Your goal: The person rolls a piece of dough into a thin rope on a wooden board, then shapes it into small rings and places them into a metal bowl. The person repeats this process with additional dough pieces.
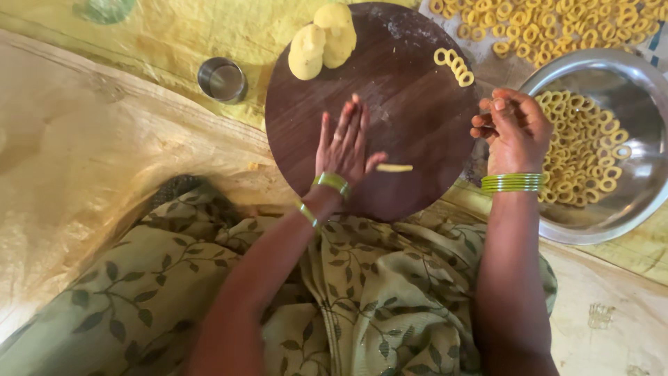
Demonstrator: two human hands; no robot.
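My left hand [344, 143] lies flat, fingers together, on a round dark wooden board [410, 97]. A short rolled strip of yellow dough [394, 168] rests on the board just right of its thumb. My right hand [511, 129] hovers at the board's right edge with the fingers curled in; whether they pinch a bit of dough I cannot tell. Two lumps of yellow dough [323, 38] sit at the board's far edge. A few shaped dough rings [454, 66] lie on its upper right. Green bangles circle both wrists.
A steel bowl [630, 202] at the right holds many dough rings. More rings are spread on a sheet [557, 28] at the top right. A small steel cup [221, 79] stands left of the board. Yellow cloth and sacking cover the floor; my lap in green leaf-patterned fabric fills the foreground.
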